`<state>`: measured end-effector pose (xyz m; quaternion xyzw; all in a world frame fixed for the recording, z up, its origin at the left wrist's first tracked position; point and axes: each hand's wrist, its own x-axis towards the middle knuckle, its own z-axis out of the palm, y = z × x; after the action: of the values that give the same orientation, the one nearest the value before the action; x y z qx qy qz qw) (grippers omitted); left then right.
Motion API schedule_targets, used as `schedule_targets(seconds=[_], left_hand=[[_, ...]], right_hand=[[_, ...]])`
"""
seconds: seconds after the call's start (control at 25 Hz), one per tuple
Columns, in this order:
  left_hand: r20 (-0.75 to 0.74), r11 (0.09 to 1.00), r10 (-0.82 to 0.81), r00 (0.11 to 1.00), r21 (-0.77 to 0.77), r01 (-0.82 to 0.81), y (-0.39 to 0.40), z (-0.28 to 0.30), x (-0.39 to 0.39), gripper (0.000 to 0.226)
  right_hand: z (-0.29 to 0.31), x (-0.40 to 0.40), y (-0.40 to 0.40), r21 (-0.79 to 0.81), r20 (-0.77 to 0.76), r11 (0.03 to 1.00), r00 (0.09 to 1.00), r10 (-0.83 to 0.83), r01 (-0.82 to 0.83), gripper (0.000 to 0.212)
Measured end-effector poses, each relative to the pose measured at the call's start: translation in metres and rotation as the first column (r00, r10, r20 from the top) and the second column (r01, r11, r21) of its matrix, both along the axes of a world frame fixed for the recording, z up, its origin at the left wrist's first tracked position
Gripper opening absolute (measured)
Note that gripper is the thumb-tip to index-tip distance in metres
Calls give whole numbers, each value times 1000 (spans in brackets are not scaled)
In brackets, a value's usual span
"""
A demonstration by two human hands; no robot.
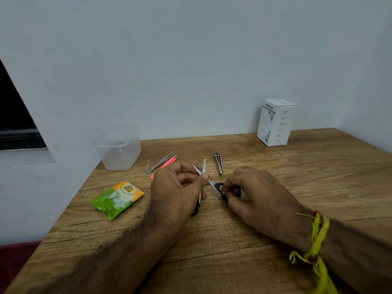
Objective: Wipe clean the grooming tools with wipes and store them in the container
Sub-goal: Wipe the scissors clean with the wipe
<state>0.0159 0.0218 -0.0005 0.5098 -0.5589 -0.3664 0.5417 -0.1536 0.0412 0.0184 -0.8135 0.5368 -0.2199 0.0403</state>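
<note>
Wooden table [275, 187], white box [276, 122] lettering blurred, both hands [176, 187] [252, 192] gripping open black-handled scissors [209, 181].

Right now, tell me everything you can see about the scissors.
The scissors are small, with slim shiny metal blades and black handle loops. They are open, blades crossing and pointing away toward the wall, held just above the wooden table. The left hand pinches them near the pivot; the right hand grips one black loop.
</note>
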Motion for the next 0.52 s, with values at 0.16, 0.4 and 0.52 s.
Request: schedule_targets(seconds=[0.16,0.4,0.52], left_hand=[[-5,1000,-9,1000,10,9,3,2,-1,9],[-72,999,26,997,33,-24,-2,0,4,11],[-99,999,-15,995,44,19,-1,0,4,7]], right_hand=[[3,-7,-2,41,-49,999,999,-3,5,10],[-2,-8,-8,-58,385,998,923,3,21,7],[-7,-5,-10,-90,434,996,901,26,15,7]])
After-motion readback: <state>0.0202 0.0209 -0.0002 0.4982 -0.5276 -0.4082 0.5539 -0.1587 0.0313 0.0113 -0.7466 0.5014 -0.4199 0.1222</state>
